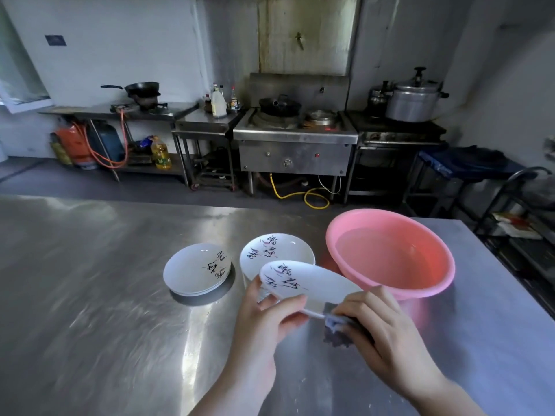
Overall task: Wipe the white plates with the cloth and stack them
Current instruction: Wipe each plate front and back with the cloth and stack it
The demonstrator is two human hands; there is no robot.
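My left hand [264,319] grips the near left rim of a white plate [306,283] with black writing, held tilted above the steel table [105,295]. My right hand [387,334] holds a dark grey cloth [339,328] pressed against the plate's near right rim. Behind the held plate stands a stack of white plates [276,250]. To its left lies a lower stack of white plates [196,270] on the table.
A pink basin [432,283] holding water stands to the right of the plates, close to the held plate. Beyond the table are a steel stove [295,136], side counters with pans, and a rack [525,223] at the right.
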